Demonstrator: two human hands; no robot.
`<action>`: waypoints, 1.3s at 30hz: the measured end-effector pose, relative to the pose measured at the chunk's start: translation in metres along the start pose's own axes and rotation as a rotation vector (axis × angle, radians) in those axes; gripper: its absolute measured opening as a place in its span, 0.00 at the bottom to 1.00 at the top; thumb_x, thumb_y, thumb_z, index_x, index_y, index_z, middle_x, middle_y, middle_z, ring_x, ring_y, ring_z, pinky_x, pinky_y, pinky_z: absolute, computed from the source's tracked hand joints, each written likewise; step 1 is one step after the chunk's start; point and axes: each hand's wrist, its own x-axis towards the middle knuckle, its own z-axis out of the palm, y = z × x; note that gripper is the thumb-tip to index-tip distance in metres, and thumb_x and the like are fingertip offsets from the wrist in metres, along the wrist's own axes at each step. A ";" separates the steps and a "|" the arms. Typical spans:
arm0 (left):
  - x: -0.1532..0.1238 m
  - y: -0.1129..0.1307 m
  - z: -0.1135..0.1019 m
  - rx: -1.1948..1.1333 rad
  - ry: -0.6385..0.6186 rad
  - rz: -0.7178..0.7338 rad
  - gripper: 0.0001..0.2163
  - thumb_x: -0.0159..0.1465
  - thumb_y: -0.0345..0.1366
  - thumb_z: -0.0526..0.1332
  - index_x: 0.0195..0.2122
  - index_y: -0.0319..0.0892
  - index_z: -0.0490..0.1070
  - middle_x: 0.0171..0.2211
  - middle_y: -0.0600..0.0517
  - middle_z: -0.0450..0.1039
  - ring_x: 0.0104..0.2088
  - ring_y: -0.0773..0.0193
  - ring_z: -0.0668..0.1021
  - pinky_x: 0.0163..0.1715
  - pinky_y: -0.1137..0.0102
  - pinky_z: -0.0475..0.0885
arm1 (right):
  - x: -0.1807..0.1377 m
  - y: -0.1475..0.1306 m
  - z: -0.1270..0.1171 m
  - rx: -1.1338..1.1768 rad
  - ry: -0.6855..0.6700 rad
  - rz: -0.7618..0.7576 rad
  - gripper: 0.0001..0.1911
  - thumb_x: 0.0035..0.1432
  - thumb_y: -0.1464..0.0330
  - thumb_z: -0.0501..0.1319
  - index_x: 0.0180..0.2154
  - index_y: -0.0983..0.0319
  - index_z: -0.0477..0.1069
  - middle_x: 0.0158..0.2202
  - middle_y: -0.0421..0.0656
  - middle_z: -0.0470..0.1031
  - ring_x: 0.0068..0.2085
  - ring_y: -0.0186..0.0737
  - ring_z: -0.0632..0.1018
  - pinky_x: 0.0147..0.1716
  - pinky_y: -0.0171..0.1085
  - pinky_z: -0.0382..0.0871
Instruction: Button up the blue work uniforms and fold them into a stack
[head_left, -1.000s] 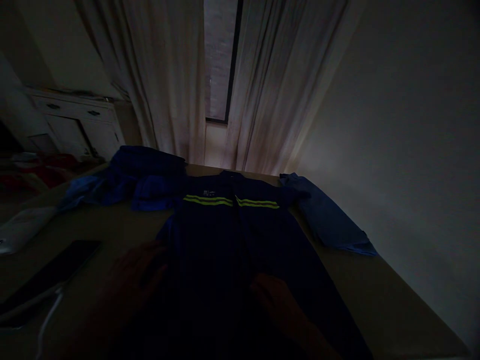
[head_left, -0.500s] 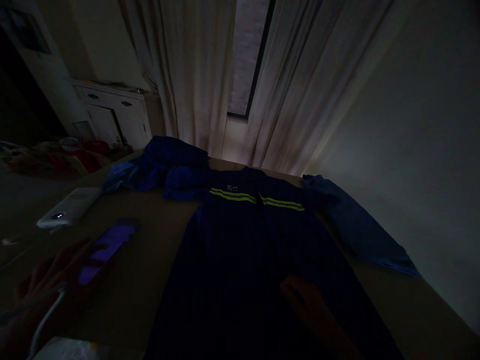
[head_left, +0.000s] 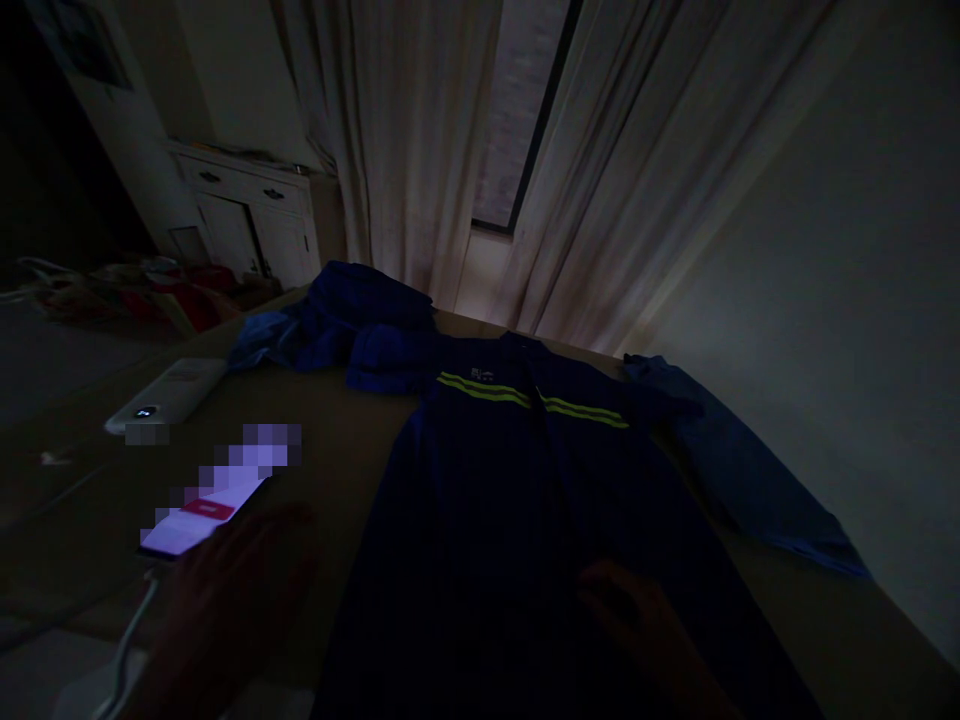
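A dark navy work garment (head_left: 487, 480) with yellow-green reflective stripes across the chest lies spread out, front up, collar at the far end. Over its lower part is my right hand (head_left: 637, 610), dim, its fingers loosely bent apart with nothing visible in them; whether it touches the cloth is unclear. To the left, my left hand (head_left: 240, 570) is open beside the near end of a phone (head_left: 202, 515) with a bright screen, partly pixelated. A pale cable (head_left: 133, 635) runs from near the phone's lower end toward me.
A white device with a small lit display (head_left: 176, 392) lies beyond the phone. Crumpled blue clothing (head_left: 360, 310) is at the far left of the surface (head_left: 330, 450); folded blue cloth (head_left: 735, 450) lies by the right wall. Behind are curtains (head_left: 420, 150) and a cabinet (head_left: 255, 210).
My left hand has moved right, off the phone's screen, which now shows brighter with a red band. The view has shifted slightly; my right hand stays over the garment.
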 end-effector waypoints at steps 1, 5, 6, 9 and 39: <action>-0.004 0.026 0.001 -0.077 -0.056 0.064 0.15 0.69 0.51 0.56 0.52 0.56 0.72 0.52 0.52 0.80 0.51 0.51 0.80 0.51 0.55 0.75 | 0.001 0.003 0.000 -0.002 0.008 -0.008 0.14 0.63 0.54 0.63 0.41 0.55 0.80 0.32 0.41 0.81 0.32 0.40 0.81 0.33 0.34 0.73; 0.004 0.132 0.001 -0.366 -0.268 0.253 0.11 0.71 0.45 0.57 0.50 0.54 0.74 0.47 0.52 0.81 0.46 0.59 0.82 0.46 0.67 0.78 | 0.003 0.012 0.000 -0.034 0.026 -0.134 0.14 0.62 0.54 0.66 0.43 0.54 0.83 0.32 0.41 0.81 0.32 0.40 0.81 0.33 0.34 0.74; 0.012 0.155 0.002 -0.402 -0.372 0.321 0.10 0.72 0.43 0.57 0.49 0.53 0.75 0.46 0.51 0.81 0.45 0.60 0.82 0.46 0.67 0.78 | 0.003 0.012 0.000 -0.050 0.030 -0.162 0.14 0.63 0.53 0.66 0.43 0.53 0.83 0.32 0.41 0.81 0.32 0.40 0.81 0.33 0.34 0.74; 0.046 0.213 0.015 -0.347 -0.640 0.486 0.14 0.73 0.42 0.53 0.41 0.46 0.78 0.40 0.47 0.81 0.41 0.55 0.83 0.44 0.61 0.79 | 0.002 0.012 0.001 -0.103 0.053 -0.228 0.14 0.66 0.53 0.64 0.44 0.52 0.83 0.33 0.42 0.81 0.32 0.40 0.81 0.32 0.34 0.74; 0.066 0.255 0.123 -0.849 -0.908 0.151 0.08 0.61 0.36 0.60 0.40 0.42 0.76 0.35 0.52 0.80 0.35 0.62 0.79 0.34 0.70 0.68 | 0.009 -0.022 -0.003 0.012 -0.005 -0.041 0.11 0.69 0.64 0.59 0.38 0.59 0.79 0.38 0.42 0.81 0.39 0.39 0.80 0.40 0.35 0.69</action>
